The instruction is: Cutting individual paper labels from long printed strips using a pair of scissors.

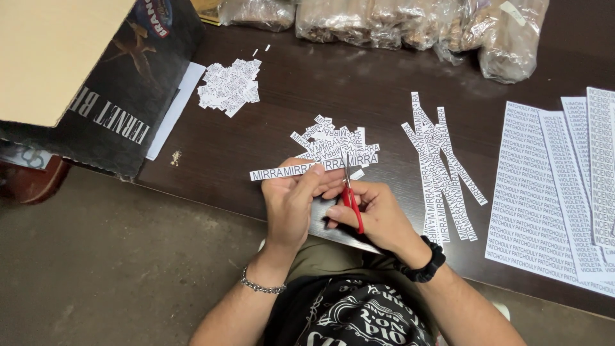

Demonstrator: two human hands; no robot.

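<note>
Left hand [291,198] holds a white printed strip [301,169]; right hand [375,214] apparently grips red scissors [351,200].

Left hand [291,202] pinches closed, forearm from 7 o'clock; right hand [371,214] grips closed, forearm from 5 o'clock, hands touching

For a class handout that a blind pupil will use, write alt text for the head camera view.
A person's left hand holds a long printed paper strip while the right hand cuts it with red-handled scissors over a dark table. Piles of cut slips, more strips and uncut printed sheets lie around; clear bags line the far edge.
</note>
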